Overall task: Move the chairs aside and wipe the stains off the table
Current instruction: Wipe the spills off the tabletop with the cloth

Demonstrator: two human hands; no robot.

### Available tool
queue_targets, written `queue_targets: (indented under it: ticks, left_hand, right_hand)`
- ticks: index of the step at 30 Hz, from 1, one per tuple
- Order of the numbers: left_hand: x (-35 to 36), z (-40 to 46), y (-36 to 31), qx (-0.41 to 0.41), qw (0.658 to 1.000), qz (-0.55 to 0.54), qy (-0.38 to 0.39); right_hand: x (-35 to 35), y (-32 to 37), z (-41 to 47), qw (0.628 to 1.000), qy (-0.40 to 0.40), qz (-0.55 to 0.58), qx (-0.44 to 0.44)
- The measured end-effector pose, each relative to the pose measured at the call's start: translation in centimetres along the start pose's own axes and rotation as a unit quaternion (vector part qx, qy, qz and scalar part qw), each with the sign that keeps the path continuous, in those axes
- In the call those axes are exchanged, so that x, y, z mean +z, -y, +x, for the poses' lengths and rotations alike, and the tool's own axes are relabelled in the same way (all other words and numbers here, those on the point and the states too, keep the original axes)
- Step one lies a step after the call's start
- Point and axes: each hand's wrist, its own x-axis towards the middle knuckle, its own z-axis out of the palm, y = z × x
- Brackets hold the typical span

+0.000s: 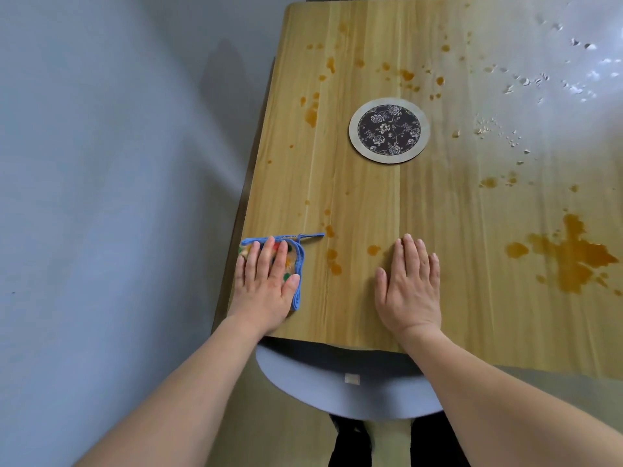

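On the near left corner of the wooden table (438,203), a folded cloth (296,264) with a blue border and a coloured print is pressed flat under the left hand (266,284). The fingers of that hand are laid out straight over the cloth, with nothing gripped; a thin blue loop of the cloth is seen trailing away towards the table's middle. Just to the right, well apart from the cloth, the right hand (409,284) is laid palm down on the bare wood, its fingers straight and close together, and nothing is held by it.

Orange-brown stains are scattered over much of the tabletop. The largest stain (573,257) is spread near the right edge, level with the hands, and smaller drops (333,261) are seen between the two hands. More spots (312,112) are dotted along the left side and across the far part of the table. Pale droplets are caught in the glare at the far right corner.

A round coaster (389,129) with a dark floral centre and a pale rim is set flat near the table's middle, beyond both hands. Below the near edge, the rounded grey-blue seat of a chair (350,389) is partly tucked under the table, between the two forearms.
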Motion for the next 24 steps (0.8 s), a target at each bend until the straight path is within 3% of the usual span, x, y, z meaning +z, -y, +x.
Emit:
queue_targets:
  ticks: [4,8,13,19,24]
  left_hand:
    - [-1.8,4.3,0.0,0.022,0.999,0.043,0.004]
    - [-3.7,8.0,0.0,0.066,0.988,0.117,-0.073]
    - [-2.9,10.1,0.4,0.098,0.986,0.031,-0.129]
    - [-2.1,8.9,0.9,0.098,0.981,0.026,-0.168]
    - [-1.3,7.4,-0.1,0.095,0.984,0.019,-0.148]
  right_hand:
    - [0.3,-0.1,0.1,1.0,-0.009,-0.01,0.002]
    - [0.5,-0.1,0.2,1.0,-0.021,-0.013,0.006]
    - [0.7,-0.3,0.5,0.999,-0.034,-0.015,0.005]
    - [1.1,-0.1,-0.5,0.998,-0.05,-0.023,0.0]
    - [0.8,-0.6,0.7,0.999,-0.051,-0.007,0.008]
